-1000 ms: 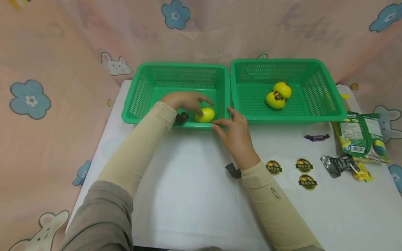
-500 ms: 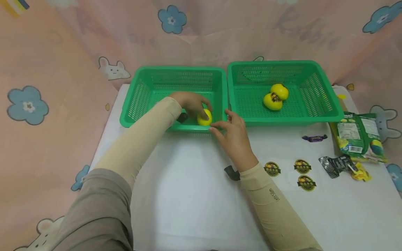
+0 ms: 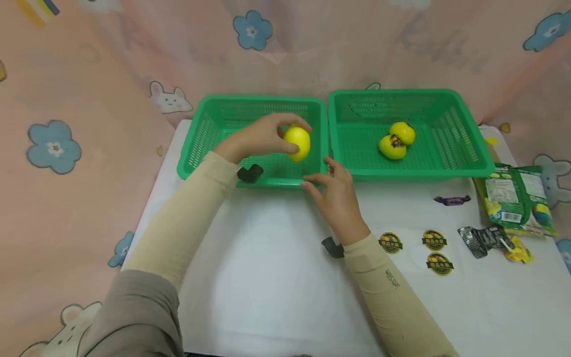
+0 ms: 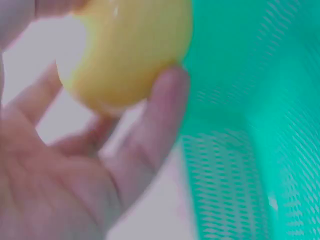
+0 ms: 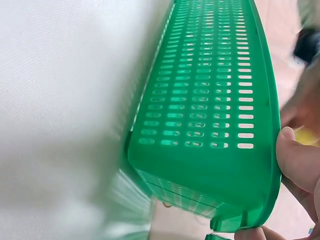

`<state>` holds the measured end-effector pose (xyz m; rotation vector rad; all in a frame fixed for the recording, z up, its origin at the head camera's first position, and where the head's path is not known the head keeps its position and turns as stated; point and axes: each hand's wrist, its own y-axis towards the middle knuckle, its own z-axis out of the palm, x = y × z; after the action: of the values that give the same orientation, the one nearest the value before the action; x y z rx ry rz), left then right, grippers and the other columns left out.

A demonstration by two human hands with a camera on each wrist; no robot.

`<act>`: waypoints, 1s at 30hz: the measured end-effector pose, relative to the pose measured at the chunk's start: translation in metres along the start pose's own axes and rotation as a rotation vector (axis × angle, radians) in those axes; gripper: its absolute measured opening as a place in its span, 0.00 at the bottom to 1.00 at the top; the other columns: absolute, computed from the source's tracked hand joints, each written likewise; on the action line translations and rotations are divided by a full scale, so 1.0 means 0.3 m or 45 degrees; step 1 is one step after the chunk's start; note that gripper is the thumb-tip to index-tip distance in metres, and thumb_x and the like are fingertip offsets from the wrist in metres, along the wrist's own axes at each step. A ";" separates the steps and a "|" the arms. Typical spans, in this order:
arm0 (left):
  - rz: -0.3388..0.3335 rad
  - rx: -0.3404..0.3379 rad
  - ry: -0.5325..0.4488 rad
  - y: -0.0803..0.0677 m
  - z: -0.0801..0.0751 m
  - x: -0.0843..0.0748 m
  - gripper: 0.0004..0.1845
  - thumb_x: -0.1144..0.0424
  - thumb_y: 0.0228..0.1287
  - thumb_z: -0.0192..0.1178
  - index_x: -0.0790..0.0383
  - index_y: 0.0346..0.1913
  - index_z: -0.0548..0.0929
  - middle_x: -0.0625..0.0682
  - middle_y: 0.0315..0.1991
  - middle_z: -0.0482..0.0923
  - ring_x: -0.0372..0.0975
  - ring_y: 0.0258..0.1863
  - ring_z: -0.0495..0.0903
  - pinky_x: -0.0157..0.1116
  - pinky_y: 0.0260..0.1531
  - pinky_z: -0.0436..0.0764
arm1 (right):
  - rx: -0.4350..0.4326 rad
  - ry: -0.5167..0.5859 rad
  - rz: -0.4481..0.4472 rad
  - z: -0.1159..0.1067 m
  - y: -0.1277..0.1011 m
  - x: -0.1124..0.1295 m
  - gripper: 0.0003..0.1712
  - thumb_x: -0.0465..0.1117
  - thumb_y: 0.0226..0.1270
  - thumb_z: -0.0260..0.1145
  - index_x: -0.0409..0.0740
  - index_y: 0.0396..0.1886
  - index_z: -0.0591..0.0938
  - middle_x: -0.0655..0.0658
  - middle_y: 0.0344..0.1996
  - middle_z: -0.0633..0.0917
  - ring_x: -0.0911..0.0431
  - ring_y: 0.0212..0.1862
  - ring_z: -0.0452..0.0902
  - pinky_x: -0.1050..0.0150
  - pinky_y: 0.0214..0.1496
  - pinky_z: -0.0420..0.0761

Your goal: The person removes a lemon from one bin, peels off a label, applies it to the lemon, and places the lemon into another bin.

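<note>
My left hand (image 3: 263, 136) grips a yellow lemon (image 3: 298, 143) between thumb and fingers, over the left green basket (image 3: 250, 184). The left wrist view shows the same lemon (image 4: 130, 55) large and slightly blurred, with my thumb (image 4: 167, 95) against its lower side. At that basket's front right corner, my right hand (image 3: 334, 201) holds the rim. In the right wrist view, the thumb (image 5: 295, 157) lies on the basket's edge (image 5: 274, 110) and other fingers reach the corner. Two more lemons, one with a dark sticker (image 3: 395, 141), lie together in the right green basket (image 3: 410, 173).
Three round black-and-gold stickers (image 3: 434, 240) lie on the white table (image 3: 258, 287). Right of them are a purple-wrapped candy (image 3: 452, 200), a black-and-silver wrapper (image 3: 482, 239), a yellow-wrapped lollipop (image 3: 519, 250) and a green snack bag (image 3: 513, 198). A patterned pink cloth hangs behind.
My left hand has taken hold of the lemon and raised it from near the left basket's front wall. My right hand has stayed at the basket's corner.
</note>
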<state>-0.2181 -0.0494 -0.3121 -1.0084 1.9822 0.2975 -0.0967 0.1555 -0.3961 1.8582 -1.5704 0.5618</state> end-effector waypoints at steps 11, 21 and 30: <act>-0.138 -0.220 -0.166 -0.418 0.411 0.007 0.30 0.63 0.60 0.69 0.53 0.68 0.83 0.53 0.65 0.76 0.46 0.53 0.77 0.44 0.48 0.83 | -0.034 -0.036 -0.023 0.007 -0.011 -0.003 0.14 0.47 0.72 0.75 0.45 0.50 0.93 0.32 0.76 0.68 0.34 0.71 0.67 0.37 0.66 0.76; -0.362 -0.202 -0.106 -0.373 0.570 0.143 0.34 0.61 0.60 0.69 0.48 0.72 0.80 0.60 0.69 0.70 0.52 0.53 0.75 0.49 0.47 0.80 | -0.050 -0.048 -0.040 0.000 0.001 -0.003 0.15 0.47 0.72 0.75 0.44 0.51 0.92 0.32 0.76 0.69 0.34 0.71 0.67 0.37 0.66 0.76; -0.130 -0.639 -0.122 -0.282 0.717 -0.046 0.26 0.60 0.66 0.72 0.52 0.67 0.81 0.55 0.73 0.65 0.54 0.70 0.61 0.55 0.65 0.68 | -0.347 -0.010 -0.040 -0.174 -0.109 -0.034 0.12 0.39 0.77 0.69 0.40 0.54 0.90 0.40 0.63 0.84 0.37 0.66 0.73 0.39 0.64 0.74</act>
<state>-0.0230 0.0201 -0.4154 -1.3732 1.7979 0.7988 -0.0629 0.2023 -0.3722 1.6780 -1.5355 0.3088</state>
